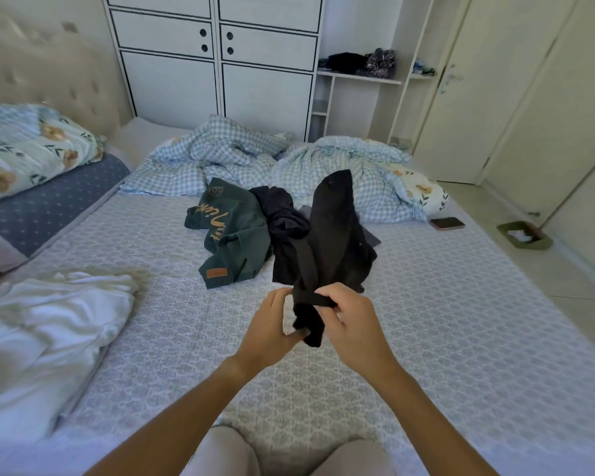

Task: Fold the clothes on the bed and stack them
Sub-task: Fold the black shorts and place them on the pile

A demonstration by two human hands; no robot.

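Note:
A black garment [334,231] hangs lifted above the middle of the bed [443,321], bunched at its near end. My right hand [352,324] grips that bunched end, fingers curled round it. My left hand [272,324] pinches the same end from the left. Behind it lie a dark green shirt [232,240] with orange lettering and a crumpled dark navy garment [282,214], touching each other. A white garment [49,324] lies spread at the bed's left edge.
A blue checked duvet [265,166] is heaped at the far side. Floral and blue pillows [31,166] sit at the left by the headboard. A phone [447,223] lies near the right edge. A white wardrobe [217,56] stands behind.

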